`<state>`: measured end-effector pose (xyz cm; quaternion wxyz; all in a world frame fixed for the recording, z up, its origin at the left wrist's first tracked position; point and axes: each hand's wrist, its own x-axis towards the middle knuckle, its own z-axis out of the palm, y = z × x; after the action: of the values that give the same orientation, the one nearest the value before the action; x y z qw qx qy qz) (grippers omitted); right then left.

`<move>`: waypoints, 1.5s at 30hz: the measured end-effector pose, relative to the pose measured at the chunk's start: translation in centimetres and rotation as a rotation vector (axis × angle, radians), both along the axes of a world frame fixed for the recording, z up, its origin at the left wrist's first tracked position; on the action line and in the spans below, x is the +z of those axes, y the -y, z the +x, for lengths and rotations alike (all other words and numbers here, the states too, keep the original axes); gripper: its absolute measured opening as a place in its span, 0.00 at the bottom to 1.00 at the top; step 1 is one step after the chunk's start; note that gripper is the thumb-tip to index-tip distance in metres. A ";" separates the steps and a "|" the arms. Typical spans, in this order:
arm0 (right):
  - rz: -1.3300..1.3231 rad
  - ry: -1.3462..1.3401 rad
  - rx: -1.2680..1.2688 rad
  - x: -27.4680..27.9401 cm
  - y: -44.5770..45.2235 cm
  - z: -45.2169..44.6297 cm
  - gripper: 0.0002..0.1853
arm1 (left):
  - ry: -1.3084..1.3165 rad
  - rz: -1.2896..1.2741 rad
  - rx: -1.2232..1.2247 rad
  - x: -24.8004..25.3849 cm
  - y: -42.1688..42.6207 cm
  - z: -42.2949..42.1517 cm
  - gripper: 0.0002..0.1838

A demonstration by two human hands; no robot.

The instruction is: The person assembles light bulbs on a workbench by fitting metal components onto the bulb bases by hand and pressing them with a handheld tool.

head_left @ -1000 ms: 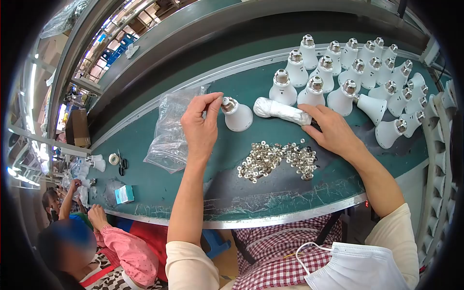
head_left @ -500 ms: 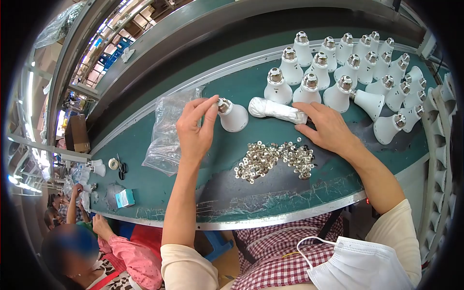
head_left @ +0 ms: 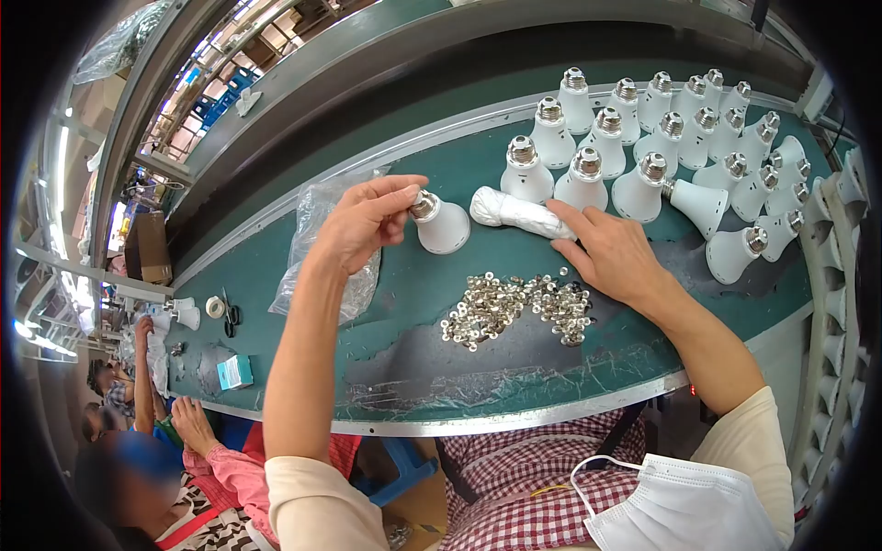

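Observation:
A white light bulb [head_left: 445,230] with a silver screw cap stands on the green bench [head_left: 423,275], cap up and tilted slightly left. My left hand [head_left: 363,220] is at the cap, fingers curled and thumb against its tip; whether a small part is between them is hidden. My right hand [head_left: 614,253] grips the right end of a white-wrapped, club-shaped object [head_left: 514,210] that lies on the bench beside the bulb. In front of both hands is a spread pile of small round metal contacts [head_left: 496,308].
Many similar bulbs [head_left: 581,188] stand at the right, a few leaning or lying. A clear plastic bag [head_left: 308,248] lies behind my left wrist. Farther left are scissors [head_left: 231,315], a tape roll [head_left: 215,307] and a blue box [head_left: 235,372]. A co-worker's hand [head_left: 191,424] rests near the bench edge.
My left hand has turned, its wrist and forearm swinging left, while its fingertips stay by the bulb's cap. My right hand keeps its grip on the wrapped object.

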<state>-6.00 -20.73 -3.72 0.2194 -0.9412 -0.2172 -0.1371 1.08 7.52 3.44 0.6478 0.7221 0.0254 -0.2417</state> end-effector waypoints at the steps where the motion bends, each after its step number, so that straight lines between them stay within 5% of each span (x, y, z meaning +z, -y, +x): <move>1: 0.010 -0.024 -0.005 0.2 0.1 -0.2 0.22 | -0.002 -0.010 -0.003 0.3 0.0 -0.1 0.11; 5: 0.233 0.016 0.048 -0.2 0.4 0.1 0.19 | -0.028 0.094 -0.004 0.6 0.9 -0.2 0.12; 10: 0.945 -0.836 0.112 1.6 0.6 0.2 0.21 | -0.026 0.066 0.007 0.1 0.7 -0.3 0.12; 17: 0.634 -0.339 0.177 4.4 -1.5 0.2 0.23 | 0.408 0.147 0.110 -4.1 0.7 -2.9 0.20; 22: 0.505 0.059 0.223 8.6 -4.7 0.3 0.21 | 0.391 0.121 0.205 -6.3 1.0 -3.0 0.27; 23: 0.498 0.056 0.224 8.1 -4.9 0.7 0.21 | 0.421 0.158 0.213 -6.2 1.0 -3.1 0.26; 25: 0.029 0.072 0.181 7.2 -5.0 1.7 0.21 | 0.451 0.195 0.217 -6.1 1.1 -3.1 0.25; 30: 0.244 0.091 0.225 9.8 -5.5 1.0 0.22 | 0.432 0.142 0.195 -6.2 0.7 -2.9 0.27; 33: -0.023 0.013 0.170 8.8 -5.0 0.5 0.22 | 0.494 0.239 0.227 -6.5 0.9 -3.0 0.27; 37: 0.241 -0.047 0.134 8.1 -1.4 -1.1 0.24 | 0.448 0.326 0.130 -5.7 1.3 -2.2 0.26; 41: 0.194 -0.300 -0.088 6.7 3.3 -4.9 0.24 | 0.624 0.314 0.087 -7.9 2.8 2.3 0.26; 45: 0.082 -0.259 -0.173 4.2 6.8 -7.0 0.23 | 0.656 0.367 0.053 -8.1 6.2 4.4 0.32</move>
<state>-13.00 -27.50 0.49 0.2712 -0.9565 -0.0995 -0.0418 5.46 1.29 -4.64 0.4873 0.8642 -0.1218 0.0278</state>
